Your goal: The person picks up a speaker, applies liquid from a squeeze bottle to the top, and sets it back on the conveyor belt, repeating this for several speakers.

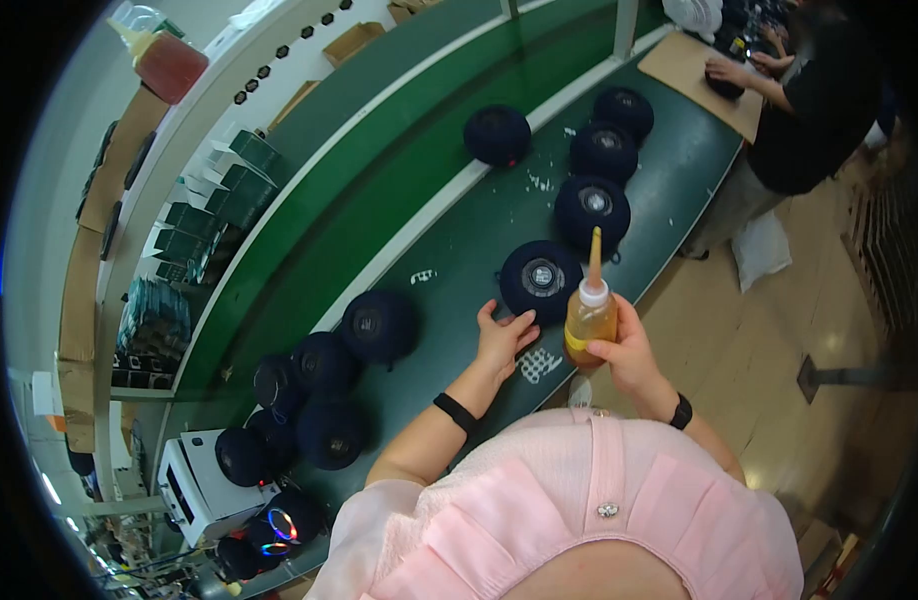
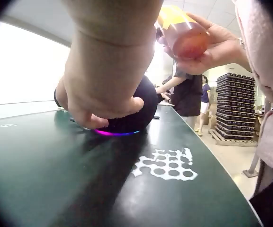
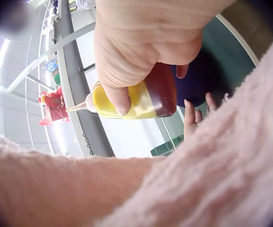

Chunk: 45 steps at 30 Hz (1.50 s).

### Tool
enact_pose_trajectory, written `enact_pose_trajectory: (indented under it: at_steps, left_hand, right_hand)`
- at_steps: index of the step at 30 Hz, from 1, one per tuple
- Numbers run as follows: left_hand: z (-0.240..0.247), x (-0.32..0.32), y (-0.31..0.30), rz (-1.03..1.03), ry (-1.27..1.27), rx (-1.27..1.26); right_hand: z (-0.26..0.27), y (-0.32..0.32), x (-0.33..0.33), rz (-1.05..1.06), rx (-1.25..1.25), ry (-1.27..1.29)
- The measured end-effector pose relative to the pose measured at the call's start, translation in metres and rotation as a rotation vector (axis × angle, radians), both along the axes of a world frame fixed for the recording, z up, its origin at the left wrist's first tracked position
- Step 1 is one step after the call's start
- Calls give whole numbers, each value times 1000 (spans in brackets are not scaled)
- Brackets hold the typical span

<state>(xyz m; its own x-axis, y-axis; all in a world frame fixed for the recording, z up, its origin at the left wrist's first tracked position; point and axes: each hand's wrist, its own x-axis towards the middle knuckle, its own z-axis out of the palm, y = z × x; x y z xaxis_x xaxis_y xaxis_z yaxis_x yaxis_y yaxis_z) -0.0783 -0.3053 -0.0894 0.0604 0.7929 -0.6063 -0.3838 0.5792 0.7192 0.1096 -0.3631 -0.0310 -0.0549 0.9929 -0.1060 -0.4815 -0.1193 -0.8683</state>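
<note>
Pink top (image 1: 554, 475), right hand (image 1: 634, 350) curled round amber bottle (image 1: 591, 322), left hand (image 1: 499, 345) (fingers spread) against navy ball (image 1: 524, 265)

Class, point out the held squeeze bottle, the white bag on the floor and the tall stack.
Squeeze bottle (image 1: 590, 322), head view: body.
White bag (image 1: 761, 250), head view: its middle.
Tall stack (image 2: 236, 106), left wrist view: middle.
</note>
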Motion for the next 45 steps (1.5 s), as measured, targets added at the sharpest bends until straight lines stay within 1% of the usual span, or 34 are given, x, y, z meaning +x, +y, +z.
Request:
enact_pose_trajectory:
  at_steps: [1,3,5,6,8,9,13,15,17,18,19,20,21,22,23,25,27,28,29,31,35,36,37,39,41,42,43,45]
  left_hand:
    - [0,4,7,60,16,14]
    - [0,7,25,107,-3,56]
    - [-8,2,40,8,76,87]
    - [-8,3,47,18,68,100]
    - [-9,3,58,-57,102,94]
    - [-9,5,68,-50,100,105]
    - [-10,25,112,-181,145,144]
    - [-4,34,135,-182,115,160]
    - [10,38,165,-417,201,89]
    - [18,38,185,-415,378,83]
    - [4,39,211,-217,617,181]
    - [-36,37,247,40,769,286]
    - [-10,41,260,166,689,233]
    - [31,45,259,185,420,144]
    - [16,48,281,223,333,46]
    - [4,55,308,282,171,-118]
    - [-26,53,329,322,68,-76]
    - [-22,54,325,347,70,33]
    - [-29,54,330,409,79,21]
    - [-20,52,329,456,70,-18]
    - [-18,38,323,500,133,-6]
    - [-13,33,313,459,90,-15]
    - [-10,26,297,423,52,-31]
    - [-8,13,261,400,78,-38]
    - [-10,3,214,383,144,-24]
    - [-7,-2,187,350,148,-28]
    - [-3,-4,157,330,137,-55]
    - [-11,-12,104,279,85,-54]
  right_hand:
    - [1,1,3,11,21,-10]
    - [0,2,13,-16,-22,39]
    - [-1,2,23,-14,-13,22]
    - [-1,2,28,-31,-34,38]
    - [2,2,34,-77,-68,47]
    - [3,3,37,-71,-57,44]
    - [6,11,43,-103,-73,33]
    - [6,14,48,-125,-88,45]
    - [5,16,55,-121,-75,44]
    - [5,16,58,-121,-78,47]
    - [5,14,62,-129,-83,52]
    - [5,12,66,-125,-85,68]
    - [5,9,69,-144,-79,61]
    - [5,5,71,-186,-105,66]
    - [6,1,73,-228,-128,71]
    - [7,-6,80,-270,-133,48]
    - [7,-15,85,-321,-182,18]
    - [8,-19,86,-359,-185,66]
    - [7,-22,88,-372,-190,63]
    - [3,-26,91,-351,-203,62]
    - [8,-22,83,-338,-224,78]
    - [4,-18,82,-320,-191,55]
    - [2,-17,79,-297,-166,35]
    - [3,-14,76,-233,-176,47]
    - [7,-10,71,-178,-156,70]
    - [12,-6,67,-149,-150,32]
    - [12,-5,67,-126,-170,33]
    - [8,1,66,-3,-165,7]
